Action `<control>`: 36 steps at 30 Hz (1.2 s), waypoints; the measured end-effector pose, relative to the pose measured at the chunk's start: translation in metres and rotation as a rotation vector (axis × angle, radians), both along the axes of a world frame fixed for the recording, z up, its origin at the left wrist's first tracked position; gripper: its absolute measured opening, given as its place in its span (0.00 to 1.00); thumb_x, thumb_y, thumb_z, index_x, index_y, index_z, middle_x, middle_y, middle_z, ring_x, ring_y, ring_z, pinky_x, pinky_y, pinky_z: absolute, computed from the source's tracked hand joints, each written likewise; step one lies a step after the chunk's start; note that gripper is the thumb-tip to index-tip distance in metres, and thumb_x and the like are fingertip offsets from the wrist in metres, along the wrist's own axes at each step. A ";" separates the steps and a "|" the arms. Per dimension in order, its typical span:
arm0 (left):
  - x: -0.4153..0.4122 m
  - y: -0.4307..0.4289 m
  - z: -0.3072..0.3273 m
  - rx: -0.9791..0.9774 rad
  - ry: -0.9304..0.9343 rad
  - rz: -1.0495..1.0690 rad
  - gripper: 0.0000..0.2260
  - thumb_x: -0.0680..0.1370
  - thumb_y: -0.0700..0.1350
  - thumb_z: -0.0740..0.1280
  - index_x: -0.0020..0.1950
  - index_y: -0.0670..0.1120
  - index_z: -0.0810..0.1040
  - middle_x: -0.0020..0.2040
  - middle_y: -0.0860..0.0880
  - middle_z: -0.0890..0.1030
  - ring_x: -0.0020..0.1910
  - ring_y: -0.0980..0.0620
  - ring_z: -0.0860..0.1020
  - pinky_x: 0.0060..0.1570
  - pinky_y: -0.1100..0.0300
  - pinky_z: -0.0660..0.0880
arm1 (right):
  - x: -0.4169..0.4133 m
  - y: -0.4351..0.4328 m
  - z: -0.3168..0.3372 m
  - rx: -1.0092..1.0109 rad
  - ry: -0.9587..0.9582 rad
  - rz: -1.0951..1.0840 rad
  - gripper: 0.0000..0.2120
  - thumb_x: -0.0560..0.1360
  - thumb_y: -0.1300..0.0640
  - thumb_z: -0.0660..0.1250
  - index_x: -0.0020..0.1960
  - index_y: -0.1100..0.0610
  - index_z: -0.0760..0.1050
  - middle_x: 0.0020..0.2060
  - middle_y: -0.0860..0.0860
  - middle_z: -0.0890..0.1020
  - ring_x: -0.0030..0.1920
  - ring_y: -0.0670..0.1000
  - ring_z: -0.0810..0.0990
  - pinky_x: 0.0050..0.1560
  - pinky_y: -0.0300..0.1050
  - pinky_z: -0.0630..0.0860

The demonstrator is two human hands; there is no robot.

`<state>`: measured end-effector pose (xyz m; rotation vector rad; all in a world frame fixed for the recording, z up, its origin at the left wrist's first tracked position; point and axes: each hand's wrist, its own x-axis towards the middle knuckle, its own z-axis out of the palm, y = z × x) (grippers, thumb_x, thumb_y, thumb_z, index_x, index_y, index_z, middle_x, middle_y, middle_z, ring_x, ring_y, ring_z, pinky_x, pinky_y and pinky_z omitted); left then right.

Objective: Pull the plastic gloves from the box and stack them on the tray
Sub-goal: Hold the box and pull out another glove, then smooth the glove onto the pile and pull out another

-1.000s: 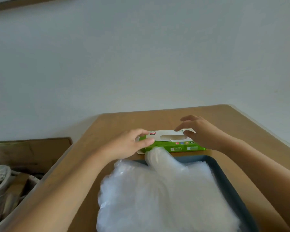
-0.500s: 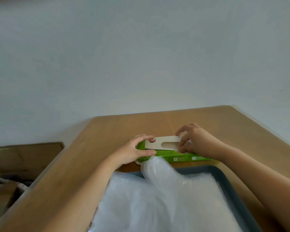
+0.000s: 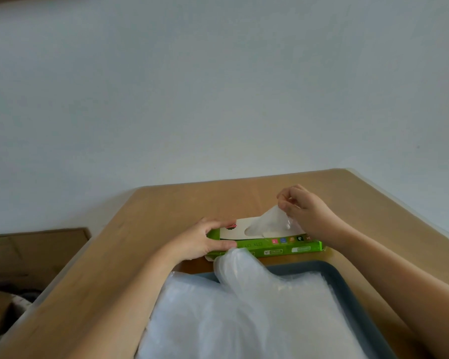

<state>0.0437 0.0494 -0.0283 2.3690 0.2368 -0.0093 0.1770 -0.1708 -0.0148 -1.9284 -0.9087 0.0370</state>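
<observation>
Wooden table (image 3: 166,203) against pale wall (image 3: 218,86), left hand (image 3: 202,240) gripping green box (image 3: 283,248), right hand (image 3: 306,213) pinching glove (image 3: 270,221)

We see a flat green box (image 3: 283,249) with a white top, lying lengthwise just beyond the tray (image 3: 301,267), its left end gripped by the left hand (image 3: 200,242). A clear glove (image 3: 268,222) rises half out of its slot, pinched by the right hand (image 3: 309,213). The dark tray holds a thick glove stack (image 3: 244,320).

green box (image 3: 283,248) – small print, icons, all blurred – nothing legible
</observation>
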 end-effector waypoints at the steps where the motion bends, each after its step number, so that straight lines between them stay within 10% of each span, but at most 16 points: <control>1: 0.000 0.000 0.000 0.005 0.001 0.000 0.22 0.70 0.58 0.72 0.63 0.66 0.72 0.64 0.54 0.69 0.62 0.55 0.67 0.61 0.65 0.62 | 0.001 0.000 0.000 0.068 0.095 -0.010 0.08 0.80 0.60 0.60 0.43 0.55 0.74 0.49 0.51 0.76 0.49 0.51 0.76 0.55 0.48 0.73; 9: 0.004 0.001 -0.002 -0.022 -0.030 -0.029 0.26 0.69 0.57 0.75 0.66 0.61 0.73 0.66 0.59 0.72 0.67 0.58 0.69 0.65 0.64 0.64 | -0.014 0.000 0.037 0.689 0.585 0.188 0.08 0.80 0.59 0.59 0.46 0.61 0.75 0.41 0.52 0.76 0.45 0.51 0.76 0.45 0.41 0.74; 15: 0.003 0.001 0.008 0.060 -0.029 -0.050 0.28 0.66 0.63 0.73 0.65 0.63 0.74 0.65 0.59 0.72 0.66 0.58 0.70 0.62 0.66 0.67 | -0.047 -0.002 0.081 0.668 0.436 0.426 0.08 0.74 0.55 0.62 0.46 0.59 0.77 0.40 0.53 0.75 0.44 0.52 0.73 0.44 0.41 0.73; 22: -0.043 -0.017 0.099 -0.301 -0.168 -0.323 0.43 0.62 0.71 0.72 0.72 0.52 0.70 0.70 0.52 0.73 0.71 0.54 0.69 0.71 0.53 0.63 | -0.069 -0.007 0.096 0.606 0.396 0.463 0.11 0.72 0.54 0.63 0.46 0.61 0.76 0.40 0.51 0.78 0.45 0.48 0.76 0.48 0.39 0.74; 26: -0.064 -0.035 0.110 -0.450 -0.066 -0.144 0.54 0.53 0.81 0.63 0.69 0.48 0.72 0.63 0.48 0.79 0.65 0.50 0.76 0.69 0.48 0.67 | -0.083 -0.015 0.100 0.563 0.355 0.494 0.09 0.72 0.55 0.62 0.44 0.60 0.75 0.39 0.50 0.79 0.44 0.48 0.77 0.48 0.39 0.74; 33: -0.074 -0.074 0.083 -0.745 0.177 0.208 0.46 0.62 0.77 0.58 0.57 0.37 0.78 0.56 0.41 0.83 0.56 0.44 0.81 0.59 0.48 0.76 | -0.114 -0.036 0.111 0.364 0.145 0.449 0.08 0.75 0.51 0.63 0.40 0.47 0.78 0.42 0.51 0.78 0.43 0.49 0.73 0.46 0.44 0.68; 36: -0.082 -0.099 0.080 -0.824 0.087 0.253 0.27 0.75 0.64 0.61 0.53 0.40 0.81 0.48 0.44 0.84 0.47 0.48 0.83 0.53 0.51 0.77 | -0.126 -0.044 0.110 0.264 0.031 0.393 0.08 0.78 0.53 0.62 0.41 0.48 0.75 0.44 0.45 0.79 0.44 0.44 0.75 0.47 0.37 0.69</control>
